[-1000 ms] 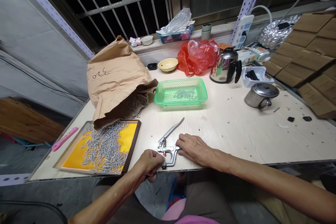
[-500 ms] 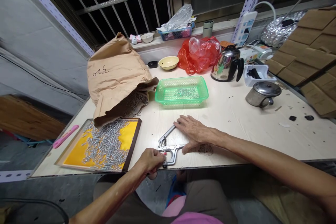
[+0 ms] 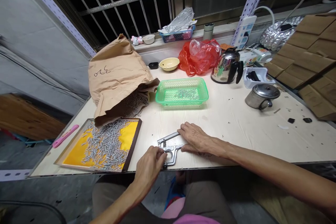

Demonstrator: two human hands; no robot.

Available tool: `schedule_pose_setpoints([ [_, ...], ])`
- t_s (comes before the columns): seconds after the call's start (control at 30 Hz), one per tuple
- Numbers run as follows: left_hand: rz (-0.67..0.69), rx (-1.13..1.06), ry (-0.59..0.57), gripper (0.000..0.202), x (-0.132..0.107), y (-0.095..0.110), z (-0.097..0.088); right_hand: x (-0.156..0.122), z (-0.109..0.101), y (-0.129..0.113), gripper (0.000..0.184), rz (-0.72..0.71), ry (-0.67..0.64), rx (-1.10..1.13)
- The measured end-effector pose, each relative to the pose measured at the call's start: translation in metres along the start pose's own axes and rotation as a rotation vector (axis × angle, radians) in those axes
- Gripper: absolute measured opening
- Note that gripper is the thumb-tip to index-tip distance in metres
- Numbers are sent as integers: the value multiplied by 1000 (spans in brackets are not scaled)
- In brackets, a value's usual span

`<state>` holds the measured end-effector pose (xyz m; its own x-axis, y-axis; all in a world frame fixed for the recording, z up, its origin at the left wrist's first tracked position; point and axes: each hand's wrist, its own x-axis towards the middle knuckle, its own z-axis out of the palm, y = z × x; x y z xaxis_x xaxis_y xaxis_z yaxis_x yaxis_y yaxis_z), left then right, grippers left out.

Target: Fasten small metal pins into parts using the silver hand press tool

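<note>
A silver hand press (image 3: 172, 154) with a C-shaped frame, a spring and a long lever lies at the table's front edge. My right hand (image 3: 195, 138) is closed round its lever and lower handle, fingers over the lever and thumb below. My left hand (image 3: 150, 162) pinches with thumb and forefinger at the left side of the press's jaw; whatever lies between the fingertips is hidden. Left of it is a shallow tray (image 3: 133, 145) with a yellow bottom, heaped with small metal pins (image 3: 107, 145). Beyond the press, a green basket (image 3: 181, 103) holds several similar metal pieces.
A brown paper sack (image 3: 118, 73) spills more pins at the tray's back. A pink-handled tool (image 3: 65, 135) lies at far left. Along the back are a yellow bowl (image 3: 169, 64), a red bag (image 3: 195, 57) and a kettle (image 3: 228, 65). A lidded metal cup (image 3: 262, 96) stands right.
The lever has come down nearer the frame under my right hand. My left hand has shifted slightly up, its fingertips now higher at the jaw.
</note>
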<state>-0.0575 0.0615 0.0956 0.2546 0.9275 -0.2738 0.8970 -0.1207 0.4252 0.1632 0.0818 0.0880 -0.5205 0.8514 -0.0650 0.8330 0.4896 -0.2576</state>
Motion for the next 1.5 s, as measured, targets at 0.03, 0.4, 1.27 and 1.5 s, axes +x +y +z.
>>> schedule_pose_setpoints([
  [0.03,121,66,58,23,1,5,2,0,0,-2,45,6,3,0],
  [0.4,499,399,-27,54,42,30,17,-2,5,2,51,-41,-38,53],
  [1.27,515,300,278,33,5,10,52,22,3,23,29,-105,-40,104],
  [1.5,541,244,309,29,-6,13,67,38,13,31,12,5,113,20],
])
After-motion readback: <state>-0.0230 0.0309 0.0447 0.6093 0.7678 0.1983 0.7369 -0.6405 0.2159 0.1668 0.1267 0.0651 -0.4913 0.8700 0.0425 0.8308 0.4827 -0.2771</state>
